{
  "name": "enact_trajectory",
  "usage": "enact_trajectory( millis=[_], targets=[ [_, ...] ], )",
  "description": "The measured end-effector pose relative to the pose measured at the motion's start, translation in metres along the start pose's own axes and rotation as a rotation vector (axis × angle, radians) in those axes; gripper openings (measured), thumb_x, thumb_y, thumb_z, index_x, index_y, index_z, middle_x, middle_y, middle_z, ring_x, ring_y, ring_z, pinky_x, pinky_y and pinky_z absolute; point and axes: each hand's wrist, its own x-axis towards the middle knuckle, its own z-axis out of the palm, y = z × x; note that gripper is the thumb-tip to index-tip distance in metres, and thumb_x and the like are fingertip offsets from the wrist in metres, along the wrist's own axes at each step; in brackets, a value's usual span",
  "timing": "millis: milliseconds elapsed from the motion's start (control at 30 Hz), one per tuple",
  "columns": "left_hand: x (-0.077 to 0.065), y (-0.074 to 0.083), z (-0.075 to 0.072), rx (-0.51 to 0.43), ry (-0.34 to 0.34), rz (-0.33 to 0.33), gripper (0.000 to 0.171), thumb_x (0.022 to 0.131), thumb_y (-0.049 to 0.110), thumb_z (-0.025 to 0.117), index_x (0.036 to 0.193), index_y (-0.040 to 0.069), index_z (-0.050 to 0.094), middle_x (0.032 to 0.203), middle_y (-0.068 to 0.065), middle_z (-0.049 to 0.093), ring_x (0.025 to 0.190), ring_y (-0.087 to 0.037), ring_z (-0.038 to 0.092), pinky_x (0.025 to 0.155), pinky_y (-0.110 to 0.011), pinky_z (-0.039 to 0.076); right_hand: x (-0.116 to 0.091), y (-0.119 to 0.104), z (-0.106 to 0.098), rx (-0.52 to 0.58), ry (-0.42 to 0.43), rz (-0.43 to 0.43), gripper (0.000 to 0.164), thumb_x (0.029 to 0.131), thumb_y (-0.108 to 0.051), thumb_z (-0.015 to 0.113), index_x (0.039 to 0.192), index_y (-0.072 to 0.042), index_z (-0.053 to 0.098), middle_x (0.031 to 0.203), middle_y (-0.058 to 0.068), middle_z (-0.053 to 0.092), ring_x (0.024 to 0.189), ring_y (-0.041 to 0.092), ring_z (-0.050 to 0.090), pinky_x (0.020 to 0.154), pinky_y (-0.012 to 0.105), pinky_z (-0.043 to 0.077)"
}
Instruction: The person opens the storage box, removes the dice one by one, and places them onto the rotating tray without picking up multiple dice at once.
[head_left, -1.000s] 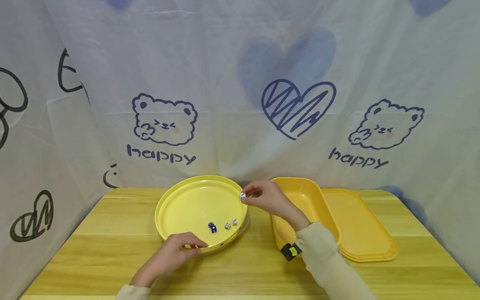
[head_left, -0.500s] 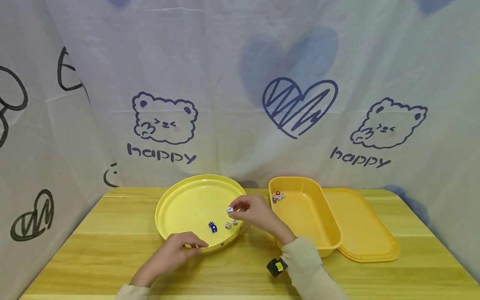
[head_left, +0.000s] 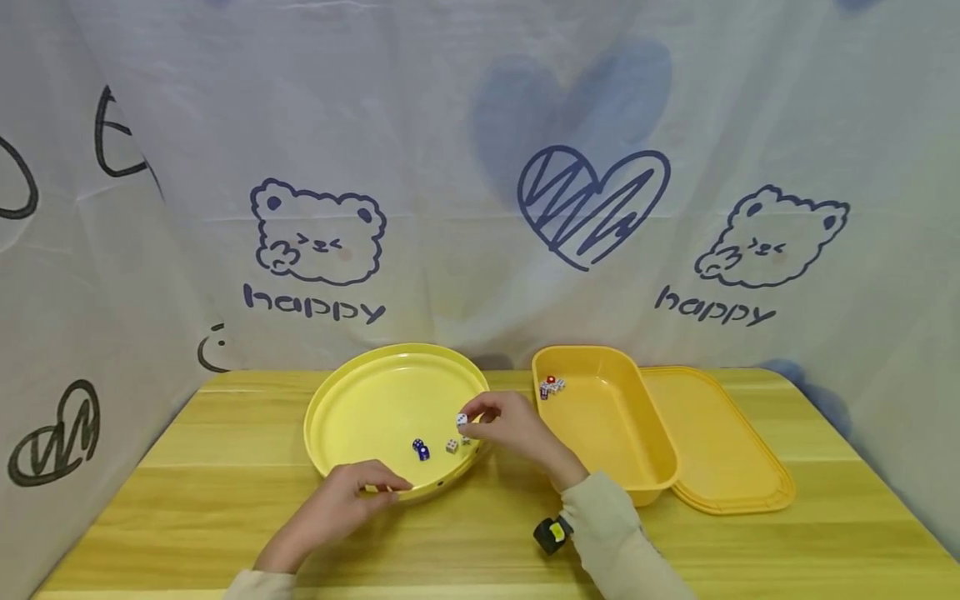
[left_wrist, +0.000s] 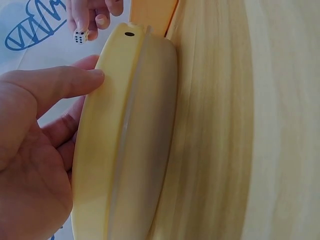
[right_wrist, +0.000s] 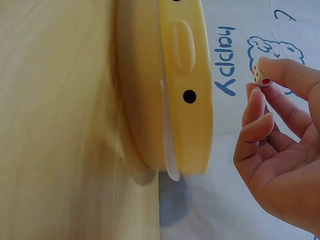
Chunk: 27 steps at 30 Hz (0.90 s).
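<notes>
My left hand [head_left: 348,500] holds the near rim of a round yellow tray [head_left: 393,396]; in the left wrist view its thumb [left_wrist: 75,82] lies against the outer wall, the other fingers behind the rim. Above the tray's right side, my right hand [head_left: 513,427] pinches a white die [head_left: 462,420] between thumb and fingertips. Red and black pips show on that die [right_wrist: 261,76] across the wrist views. Inside the tray lie two blue dice [head_left: 421,450], touching or nearly so, and a white die [head_left: 452,447]. Another white die [head_left: 466,441] is partly hidden below the right hand.
Right of the tray stands a deep orange-yellow box [head_left: 611,425], with several dice [head_left: 552,386] in its far left corner. Its flat lid [head_left: 723,450] lies on the wooden table [head_left: 840,533] to the right. A printed cloth [head_left: 442,208] hangs behind.
My right hand has carried the white die left and toward me, from the tray's right rim to above the dice, uncovering the dice in the box. The left hand keeps its place on the rim.
</notes>
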Motion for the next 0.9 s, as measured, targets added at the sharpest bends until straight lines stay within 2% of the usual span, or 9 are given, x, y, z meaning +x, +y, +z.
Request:
enact_trajectory(
  millis=[267,467,667,800,900],
  targets=[
    [-0.0012,-0.0023,0.0000,0.001,-0.001,0.010,0.014,0.087,0.001,0.068,0.098,0.007,0.075,0.090,0.004,0.070,0.080,-0.006,0.059,0.068,-0.026,0.050,0.0001,0.0047,0.0046,-0.015,0.005,-0.039,0.016,0.083,-0.014,0.076,0.095,-0.004,0.072,0.084,-0.001,0.066,0.074,0.011,0.054,0.067,0.024,0.046],
    [-0.0004,-0.0015,0.0012,0.000,-0.003,0.013,0.014,0.087,0.001,0.068,0.098,0.007,0.076,0.090,0.004,0.070,0.080,-0.006,0.059,0.068,-0.026,0.050,-0.0019,0.0037,0.0049,-0.054,-0.016,-0.058,0.011,0.081,-0.013,0.077,0.090,-0.007,0.073,0.080,-0.004,0.063,0.073,0.010,0.053,0.065,0.024,0.045],
    [-0.0010,-0.0013,0.0021,-0.001,-0.003,-0.008,0.015,0.087,0.001,0.068,0.098,0.008,0.076,0.090,0.005,0.069,0.080,-0.006,0.059,0.068,-0.026,0.049,-0.0026,0.0059,0.0066,-0.086,-0.027,-0.102,0.016,0.082,-0.015,0.078,0.094,-0.006,0.073,0.086,0.002,0.066,0.076,0.012,0.054,0.066,0.024,0.045],
    [-0.0016,-0.0020,0.0027,-0.002,0.000,-0.007,0.015,0.088,0.000,0.068,0.098,0.008,0.076,0.089,0.005,0.069,0.080,-0.007,0.059,0.067,-0.026,0.049,-0.0025,0.0078,0.0085,-0.117,0.003,-0.123,0.022,0.085,-0.018,0.075,0.101,-0.003,0.072,0.096,0.006,0.068,0.082,0.016,0.057,0.070,0.026,0.047],
    [-0.0016,-0.0022,0.0033,0.001,0.006,0.005,0.015,0.087,0.000,0.068,0.098,0.008,0.076,0.089,0.004,0.069,0.080,-0.007,0.059,0.067,-0.026,0.049,-0.0032,0.0068,0.0089,-0.114,0.042,-0.099,0.020,0.087,-0.017,0.072,0.103,-0.003,0.072,0.099,0.004,0.068,0.085,0.017,0.058,0.070,0.027,0.047]
  ],
)
